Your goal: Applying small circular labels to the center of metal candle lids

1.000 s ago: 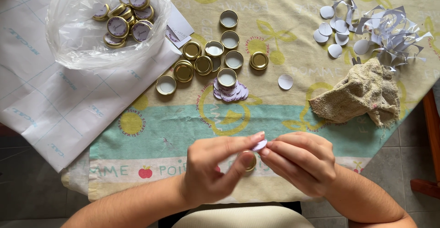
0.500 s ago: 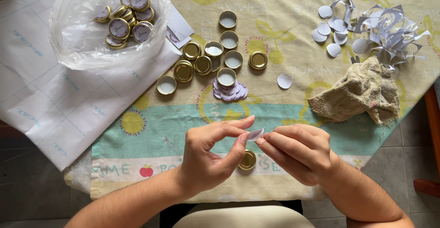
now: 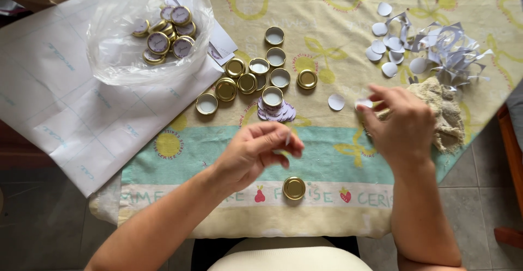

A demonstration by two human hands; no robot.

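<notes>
Left hand (image 3: 256, 154) is raised over the near middle of the desk (image 3: 348, 9), thumb and fingertips pinched on a thin white sticker (image 3: 287, 138) seen nearly edge-on; its face cannot be read. Grip closed on that sticker.

Right hand (image 3: 400, 124) is out to the right, fingertips at a white backing piece (image 3: 364, 104) beside the beige cloth (image 3: 444, 110). Blurred; cannot tell whether that grip is closed on it or only touching.

Single gold lid (image 3: 294, 187) lies top up on the tablecloth (image 3: 327, 156) near the desk's near edge, just below the left hand, apart from both hands.

Farther: a cluster of gold lids (image 3: 248, 77) at mid-desk, some top up, some showing pale insides, one resting on a small stack of round labels (image 3: 275, 112). One loose white disc (image 3: 336, 102) just right of them. Far left, clear plastic bag (image 3: 147, 31) holding labelled lids, on white paper sheets (image 3: 65, 107). Far right, heap of cut paper scraps (image 3: 441, 47) with more discs.

Risks, judged:
- Sticker held only by its edge; it could curl and stick to the fingertips or to itself.
- Lid unsecured on soft cloth; a one-sided press could slide it or set the sticker off-centre.
- Lid sits close to the near edge; a nudge from the forearm could send it off.
</notes>
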